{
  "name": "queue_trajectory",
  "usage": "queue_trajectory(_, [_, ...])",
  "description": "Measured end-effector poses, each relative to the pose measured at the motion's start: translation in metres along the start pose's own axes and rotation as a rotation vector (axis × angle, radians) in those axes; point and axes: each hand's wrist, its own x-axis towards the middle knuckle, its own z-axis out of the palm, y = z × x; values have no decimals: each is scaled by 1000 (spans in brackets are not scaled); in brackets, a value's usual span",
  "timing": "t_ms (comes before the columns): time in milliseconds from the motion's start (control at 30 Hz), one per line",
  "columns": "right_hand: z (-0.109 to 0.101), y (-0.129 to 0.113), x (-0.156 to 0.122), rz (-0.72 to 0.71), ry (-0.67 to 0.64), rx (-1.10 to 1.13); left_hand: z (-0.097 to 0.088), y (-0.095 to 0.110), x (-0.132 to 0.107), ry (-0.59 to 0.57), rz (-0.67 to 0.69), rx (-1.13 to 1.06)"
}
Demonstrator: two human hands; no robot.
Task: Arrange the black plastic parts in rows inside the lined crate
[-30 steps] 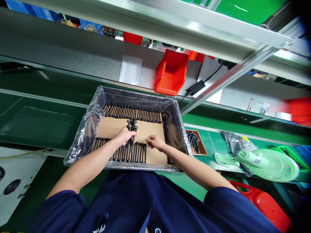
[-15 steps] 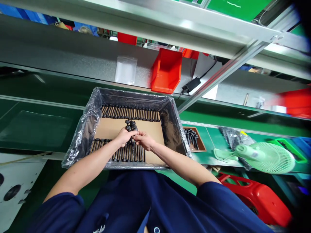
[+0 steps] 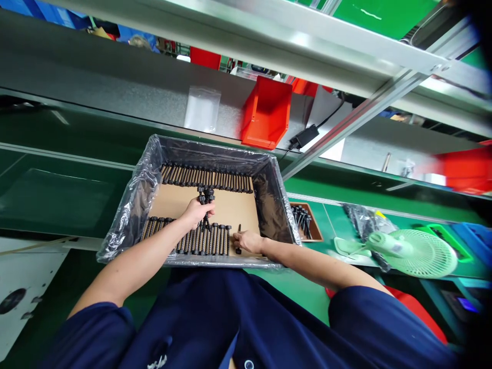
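Across a green bench (image 3: 342, 225), we look down on a plastic-lined bin (image 3: 125, 218) at the centre of the frame, a cardboard sheet (image 3: 234, 202) forming its floor. An upper row (image 3: 207, 178) of dark, bolt-like parts crosses the sheet; a lower row (image 3: 203, 242) fills its lower left, shafts running roughly up and down the frame. Right of centre, a brown tray (image 3: 316, 229) holds more, lying loose. The left hand (image 3: 195, 212) has its fingers wrapped around a bunch (image 3: 206, 196), thick heads toward the top of the frame, shafts slanting below. Just beside the lower row's right end, the right hand (image 3: 248, 242) pinches a single part (image 3: 239, 251), fingertips together on its middle. Its long axis stands nearly vertical in the frame, thin end up, wider end (the head, we believe) down. We judge each piece stiff, fairly light and hard to break, best gripped mid-shaft; we cannot tell how slippery it is.
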Motion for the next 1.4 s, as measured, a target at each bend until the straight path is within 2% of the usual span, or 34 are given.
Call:
queue_trajectory(133, [10, -12, 7, -140, 41, -121, -1, -1, 2, -7, 8, 7])
queue_trajectory(333, [7, -16, 13, -188, 42, -196, -1, 2, 2, 16, 6, -50])
queue_trajectory(533, [15, -12, 15, -238, 117, -168, -1, 1, 2, 16, -28, -34])
queue_trajectory(633, [18, -12, 17, -254, 115, -146, -2, -1, 3, -2, -22, -24])
queue_trajectory(733, [13, -11, 15, -240, 94, -83, -3, -2, 4, 0, -4, -28])
queue_trajectory(800, [2, -8, 13, -184, 128, 37, -3, -3, 5, 3, 1, -33])
queue_trajectory(867, [-15, -6, 13, -47, 261, 255, -3, -3, 5, -3, -10, -45])
queue_trajectory(1000, [-58, -11, 25, 341, 635, 1012, 0, -3, 2, -47, -50, -52])
queue_trajectory(1100, [-85, -25, 40, 374, 702, 1511, 2, -3, -3, -131, -12, -21])
queue_trajectory(1167, [-95, -35, 49, 358, 748, 1616, 3, -2, -6, -159, 36, -5])
queue_trajectory(1300, [-100, -46, 64, 482, 907, 1762, 3, -1, -10, -168, 62, 41])
queue_trajectory(1400, [-100, -45, 68, 522, 912, 1932, 4, -1, -11, -227, 43, 63])
